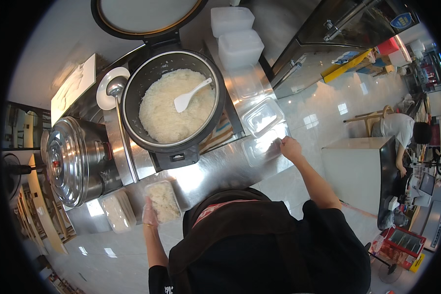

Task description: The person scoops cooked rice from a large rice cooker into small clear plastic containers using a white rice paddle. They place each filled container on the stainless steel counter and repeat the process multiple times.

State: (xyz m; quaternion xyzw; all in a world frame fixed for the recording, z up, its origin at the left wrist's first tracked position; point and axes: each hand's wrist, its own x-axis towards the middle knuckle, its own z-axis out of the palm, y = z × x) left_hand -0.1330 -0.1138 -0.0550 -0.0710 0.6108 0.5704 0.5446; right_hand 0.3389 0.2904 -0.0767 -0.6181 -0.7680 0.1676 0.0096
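Note:
In a clear plastic glove, my left hand point(150, 213) holds a clear plastic container of cooked rice point(164, 202) by its left side, at the counter's front edge. My bare right hand point(291, 147) has its fingers pinched at the right edge of a clear plastic lid point(255, 151), which looks flat on the steel counter. Just beyond that lid is another clear lid or shallow tray point(262, 117). Between and beyond my hands stands a large open rice cooker point(220, 106). A white rice paddle point(191, 96) rests on the cooked rice point(169, 114) inside.
Left of the cooker, a long steel ladle point(123, 136) rests on a white bowl point(102, 90). A lidded steel pot point(68, 161) and filled, stacked containers point(118, 211) stand at left. Stacked translucent containers point(240, 47) are at the back right. A person point(395, 126) leans over a counter far right.

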